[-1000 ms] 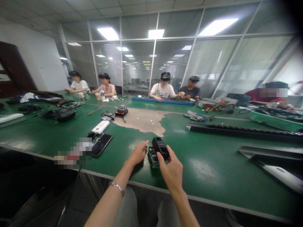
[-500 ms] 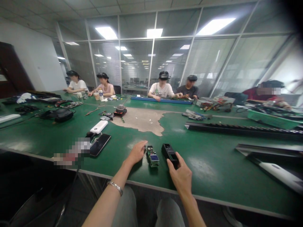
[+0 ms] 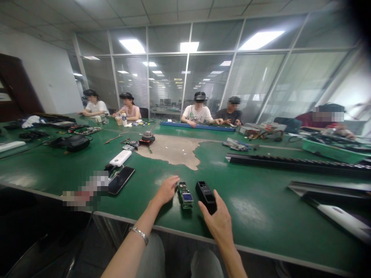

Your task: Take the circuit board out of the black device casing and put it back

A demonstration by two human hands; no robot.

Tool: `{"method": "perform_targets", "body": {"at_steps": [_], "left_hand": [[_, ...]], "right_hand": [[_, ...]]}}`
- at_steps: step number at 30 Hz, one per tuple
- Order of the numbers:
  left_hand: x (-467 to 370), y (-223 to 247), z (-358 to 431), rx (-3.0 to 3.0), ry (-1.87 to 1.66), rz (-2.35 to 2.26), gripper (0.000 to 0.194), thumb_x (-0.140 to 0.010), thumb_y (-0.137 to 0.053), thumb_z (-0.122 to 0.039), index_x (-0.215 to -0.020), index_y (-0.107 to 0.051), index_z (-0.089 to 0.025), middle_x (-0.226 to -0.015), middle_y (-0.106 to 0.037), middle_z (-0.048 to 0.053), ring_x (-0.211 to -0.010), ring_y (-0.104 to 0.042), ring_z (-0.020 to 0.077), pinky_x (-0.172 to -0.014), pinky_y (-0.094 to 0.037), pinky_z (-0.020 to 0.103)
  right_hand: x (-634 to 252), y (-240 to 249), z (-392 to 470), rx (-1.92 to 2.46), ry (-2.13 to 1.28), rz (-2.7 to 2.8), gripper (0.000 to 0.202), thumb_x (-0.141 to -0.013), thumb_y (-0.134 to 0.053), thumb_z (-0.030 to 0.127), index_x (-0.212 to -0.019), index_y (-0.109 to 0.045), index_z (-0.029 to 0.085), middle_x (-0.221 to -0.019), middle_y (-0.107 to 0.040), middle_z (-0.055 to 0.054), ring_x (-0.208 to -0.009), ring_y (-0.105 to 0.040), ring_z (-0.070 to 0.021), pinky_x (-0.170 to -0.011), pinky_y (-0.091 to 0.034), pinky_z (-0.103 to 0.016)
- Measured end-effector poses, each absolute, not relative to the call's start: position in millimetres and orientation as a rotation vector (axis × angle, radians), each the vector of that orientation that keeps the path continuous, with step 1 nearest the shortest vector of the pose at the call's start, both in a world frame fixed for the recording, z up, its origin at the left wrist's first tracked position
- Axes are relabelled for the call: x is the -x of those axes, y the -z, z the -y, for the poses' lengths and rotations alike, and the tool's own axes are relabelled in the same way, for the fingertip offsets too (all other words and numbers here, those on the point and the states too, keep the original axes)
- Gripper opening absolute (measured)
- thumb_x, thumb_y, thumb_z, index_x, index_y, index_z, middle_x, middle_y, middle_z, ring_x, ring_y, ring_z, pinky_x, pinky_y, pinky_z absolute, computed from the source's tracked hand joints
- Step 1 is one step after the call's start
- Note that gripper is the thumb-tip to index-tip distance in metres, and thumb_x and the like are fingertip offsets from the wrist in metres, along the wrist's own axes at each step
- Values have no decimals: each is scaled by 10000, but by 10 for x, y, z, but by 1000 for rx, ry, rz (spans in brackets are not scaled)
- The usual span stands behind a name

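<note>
A green circuit board with a small blue screen (image 3: 186, 197) lies on the green table (image 3: 255, 227) in front of me. Just left of it rests my left hand (image 3: 168, 190), fingers stretched forward and holding nothing; some of its fingers are hidden. To the board's right lies a black plastic housing (image 3: 205, 194) with several cut-outs. My right hand (image 3: 218, 216) is at the near end of the housing, thumb and fingers spread apart around it without a grip.
A black phone (image 3: 121, 180) and a white power bank (image 3: 120, 158) lie to the left. Long black metal rails (image 3: 275, 162) and a green basket (image 3: 333, 151) are on the right. Several people sit across the table, by a blue bar (image 3: 199, 126).
My right hand has loosened from the black housing, its thumb and fingers now wider apart. The view has tilted up slightly. My left hand is still beside the board.
</note>
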State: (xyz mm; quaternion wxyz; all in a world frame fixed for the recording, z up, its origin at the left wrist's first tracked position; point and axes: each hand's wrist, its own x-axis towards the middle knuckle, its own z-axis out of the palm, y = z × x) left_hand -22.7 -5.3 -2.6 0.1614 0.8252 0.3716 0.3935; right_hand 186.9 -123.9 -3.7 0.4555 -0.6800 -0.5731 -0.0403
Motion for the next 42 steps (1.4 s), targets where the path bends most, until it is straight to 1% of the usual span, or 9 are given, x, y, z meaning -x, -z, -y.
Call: {"method": "perform_targets", "body": {"at_steps": [4,9,14,23,27,36,42], "left_hand": [[222,73,25,-2364,-1152,-1038,387,-892,-405,-91,-1203,-620,-176,-1270,-610,88,-1207,-544,190,-1078,-407,404],[211,118,-3,-2392,-1140,-1042,400,-880,-411,-85,-1218,-609,-165,-1278,-602,101,-1207,-544,201,-1075,-413,417],[228,148,-35,-2387,-1212,-1107,429,-859,-402,-57,-1225,-602,-160,-1312,-574,106,-1233,-520,203,-1086,-400,425],[243,139,-46,-2332,-1251,-1137,415,-858,-405,-51,-1196,-618,-162,-1282,-597,101,-1209,-540,194,-1079,-409,424],[242,107,-20,-2322,-1238,-1137,414,-855,-411,-48,-1198,-618,-152,-1284,-594,110,-1211,-538,198,-1083,-406,421],[243,102,-25,-2326,-1239,-1144,417,-841,-423,-39,-1187,-627,-150,-1265,-608,108,-1196,-551,196,-1078,-413,408],[244,124,-50,-2301,-1235,-1163,417,-847,-418,-47,-1193,-624,-156,-1266,-610,100,-1200,-549,196,-1081,-408,407]], "right_hand": [[-1887,67,1228,1703,94,1428,751,-808,-546,505,-1403,-369,83,-1367,-491,-178,-1240,-475,-309,-1037,-384,-456],[-1894,111,1219,1730,81,1455,722,-829,-510,463,-1417,-347,77,-1370,-484,-184,-1232,-477,-314,-1020,-396,-463],[-1884,85,1239,1738,45,1408,710,-835,-502,465,-1421,-346,95,-1354,-504,-170,-1216,-494,-303,-1016,-399,-457],[-1901,89,1226,1723,44,1394,629,-853,-476,446,-1370,-431,92,-1322,-540,-161,-1192,-522,-287,-1013,-409,-439],[-1905,101,1225,1723,67,1432,607,-865,-458,454,-1345,-467,82,-1291,-564,-162,-1163,-537,-288,-1002,-415,-436],[-1893,46,1266,1759,11,1412,637,-859,-464,502,-1345,-477,90,-1264,-585,-169,-1143,-555,-290,-975,-428,-433],[-1829,-118,1346,1795,-145,1235,656,-808,-524,567,-1321,-518,159,-1232,-617,-135,-1098,-594,-282,-936,-459,-424]]}}
